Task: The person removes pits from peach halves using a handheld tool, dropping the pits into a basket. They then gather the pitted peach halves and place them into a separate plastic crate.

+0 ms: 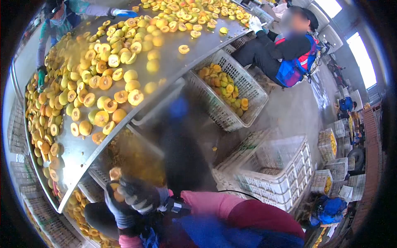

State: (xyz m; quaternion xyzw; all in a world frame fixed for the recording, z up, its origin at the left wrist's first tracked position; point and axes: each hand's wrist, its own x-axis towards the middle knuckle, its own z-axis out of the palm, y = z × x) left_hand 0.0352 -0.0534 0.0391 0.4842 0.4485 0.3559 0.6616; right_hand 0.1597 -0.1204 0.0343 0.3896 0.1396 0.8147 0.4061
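Both my hands wear dark gloves and pink sleeves and are low in the head view, below the edge of a steel table [165, 62]. My left hand [115, 208] reaches up with a yellow-orange fruit half [115, 172] at its fingertips. My right hand [138, 194] is curled close beside it, and what it grips is hidden. Several cut yellow fruit halves [103, 78] cover the table above my hands.
A white basket [248, 89] partly filled with fruit stands beside the table. Empty white crates [281, 169] are stacked to the right, and a crate of fruit [80, 211] sits under the table. A seated person [285, 49] and another person [62, 16] work at the table's far side.
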